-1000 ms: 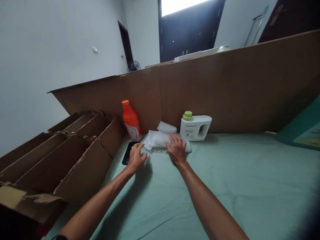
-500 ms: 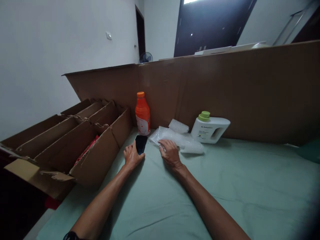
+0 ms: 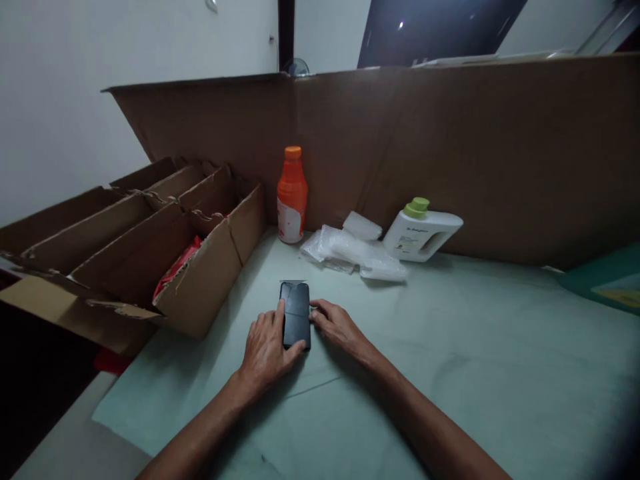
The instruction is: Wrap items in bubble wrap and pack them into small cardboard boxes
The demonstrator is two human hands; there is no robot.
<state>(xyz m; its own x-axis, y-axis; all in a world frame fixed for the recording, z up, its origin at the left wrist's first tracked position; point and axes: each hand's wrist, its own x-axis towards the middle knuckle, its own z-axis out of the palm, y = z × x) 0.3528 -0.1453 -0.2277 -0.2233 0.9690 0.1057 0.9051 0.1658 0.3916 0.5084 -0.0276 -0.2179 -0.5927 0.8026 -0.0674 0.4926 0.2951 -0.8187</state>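
A black phone (image 3: 295, 311) lies flat on the pale green cloth (image 3: 450, 373). My left hand (image 3: 264, 348) grips its left edge and lower end, with a finger along the side. My right hand (image 3: 336, 325) rests beside it, fingertips touching the phone's right edge. Further back lies a heap of clear bubble wrap (image 3: 353, 251). An orange bottle (image 3: 291, 195) stands upright against the cardboard wall. To the right of the wrap, a white jug with a green cap (image 3: 423, 230) leans on its side.
A tall cardboard wall (image 3: 450, 147) runs across the back of the surface. An open cardboard box with dividers (image 3: 150, 233) sits at the left, something red inside it. A green object (image 3: 607, 277) lies at the far right edge.
My left hand has dragged the phone toward me, away from the orange bottle. My right hand left the bubble wrap and came to the phone's right edge. The view tilted down.
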